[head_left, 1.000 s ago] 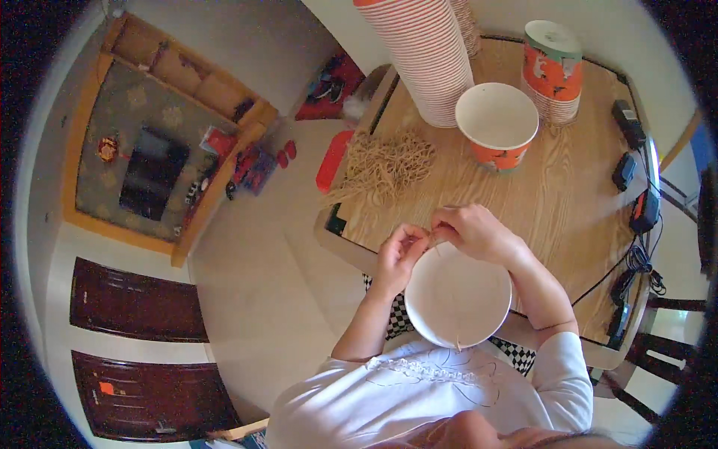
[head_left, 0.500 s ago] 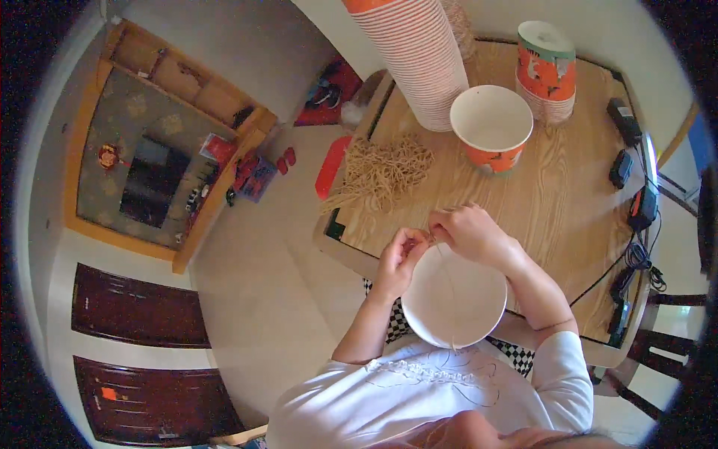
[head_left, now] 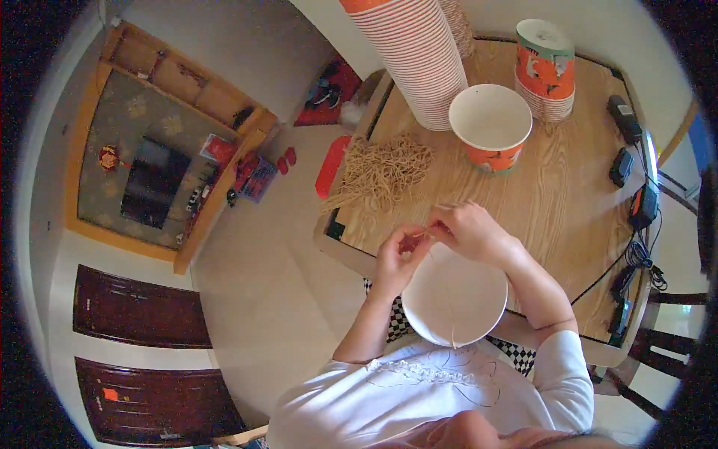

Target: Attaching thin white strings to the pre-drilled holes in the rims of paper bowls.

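Observation:
A large white paper tub stands at my lap, its open mouth toward me. At its far rim, my left hand and my right hand meet with fingertips pinched together on a thin tan twine. A short bit of the twine shows at the near rim. The twine's ends at my fingertips are mostly hidden. Beyond my hands, to the left, lies a loose heap of tan twine pieces on the table. An orange-patterned paper tub stands upright past my right hand.
A tall nested stack of paper tubs rises at the table's far left. A shorter upside-down stack stands at the far right. Black power adapters and cables line the right edge. A red stool is beyond the left edge.
My fingers have shifted slightly at the far rim, still pinched together. The line of twine across the tub's mouth shows less clearly now. The other things stay put.

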Tool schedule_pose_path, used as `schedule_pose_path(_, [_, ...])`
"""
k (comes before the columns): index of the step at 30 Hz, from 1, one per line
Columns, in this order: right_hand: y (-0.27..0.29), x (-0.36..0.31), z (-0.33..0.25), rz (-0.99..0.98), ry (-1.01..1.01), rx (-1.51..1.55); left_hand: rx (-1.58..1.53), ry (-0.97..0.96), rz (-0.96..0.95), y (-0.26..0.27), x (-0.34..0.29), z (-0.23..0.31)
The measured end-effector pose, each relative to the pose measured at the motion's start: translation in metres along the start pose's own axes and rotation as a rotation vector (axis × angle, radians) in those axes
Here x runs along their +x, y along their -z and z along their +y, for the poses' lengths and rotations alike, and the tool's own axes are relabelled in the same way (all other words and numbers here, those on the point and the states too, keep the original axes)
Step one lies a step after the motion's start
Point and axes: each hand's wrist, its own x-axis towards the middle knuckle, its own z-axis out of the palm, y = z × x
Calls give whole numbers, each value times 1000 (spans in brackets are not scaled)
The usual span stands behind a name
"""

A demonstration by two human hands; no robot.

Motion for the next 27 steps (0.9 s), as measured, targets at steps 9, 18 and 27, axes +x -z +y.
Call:
schedule_pose_path(9, [5,-1,-4,-118,-36,12,319,-197,148,-5,-1,12])
schedule_pose_path(18, [5,0,-4,-114,21,29,281,-157,173,-5,-1,7])
schedule_pose_path(27, [-2,0,2,-44,45,34,54,-38,102,6,0,-5])
